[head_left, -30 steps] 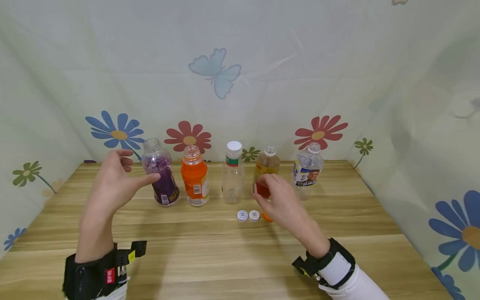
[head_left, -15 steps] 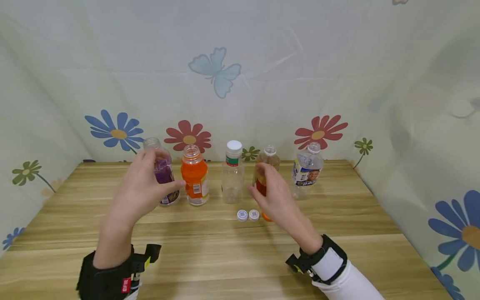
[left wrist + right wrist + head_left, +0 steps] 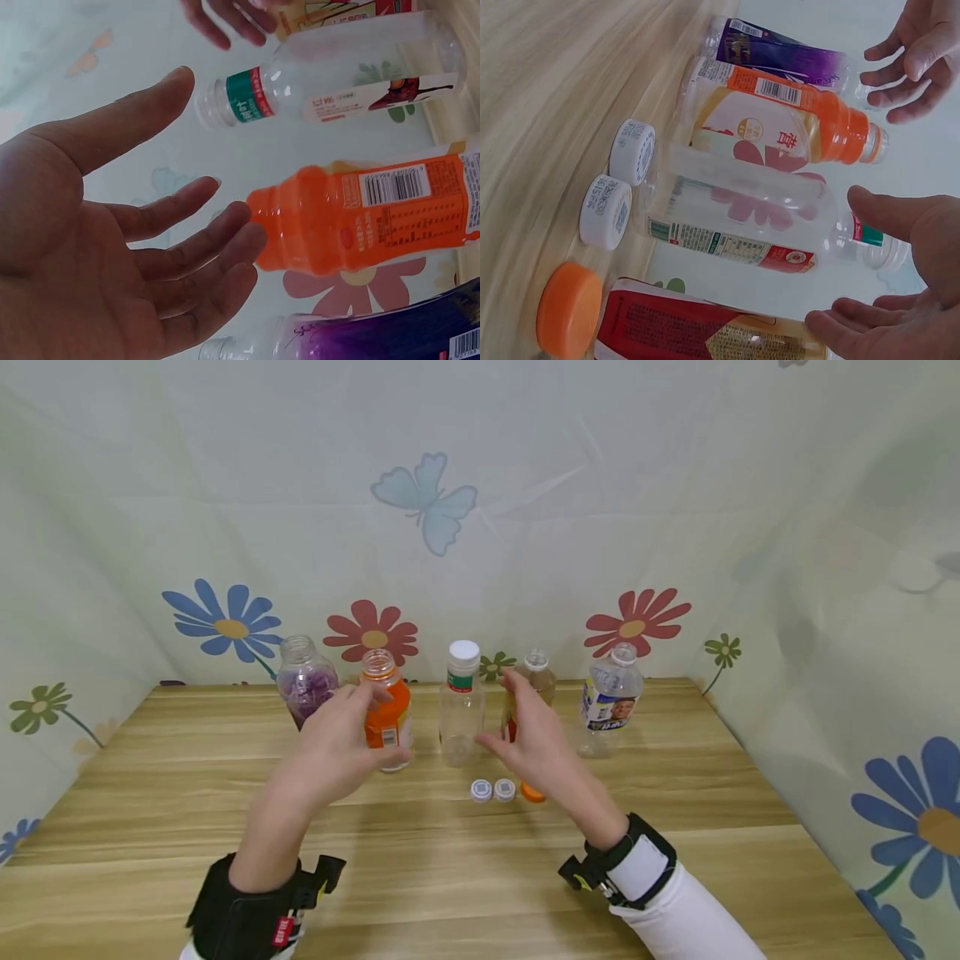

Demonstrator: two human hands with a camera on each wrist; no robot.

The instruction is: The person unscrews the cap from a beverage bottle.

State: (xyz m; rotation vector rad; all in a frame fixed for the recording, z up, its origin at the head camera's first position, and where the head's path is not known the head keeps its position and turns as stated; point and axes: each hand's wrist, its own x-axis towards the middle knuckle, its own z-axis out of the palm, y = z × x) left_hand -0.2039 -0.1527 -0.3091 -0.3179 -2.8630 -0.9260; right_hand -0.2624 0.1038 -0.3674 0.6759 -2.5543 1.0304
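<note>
In the head view my left hand (image 3: 333,752) hovers before the orange-labelled bottle (image 3: 390,714), thumb and fingers spread and nothing held. My right hand (image 3: 538,737), also empty, is beside the clear bottle with a white cap (image 3: 461,718), thumb toward it. It partly hides the red-and-gold labelled bottle (image 3: 542,681). The right wrist view has the clear bottle (image 3: 735,202) upright on the table, with my right hand (image 3: 922,277) around its neck level, apart from it as far as I can tell. Behind my left hand stands the purple bottle (image 3: 303,685), partly covered.
A clear bottle with a blue-and-white label (image 3: 611,697) stands at the right. Two white caps (image 3: 632,152) and an orange cap (image 3: 570,311) lie in front of the bottles on the wooden table (image 3: 450,877). A flower-print cloth (image 3: 525,527) hangs behind and at the sides.
My left hand has moved right, from beside the purple bottle to before the orange one. My right hand has shifted slightly left and its thumb and fingers have spread apart.
</note>
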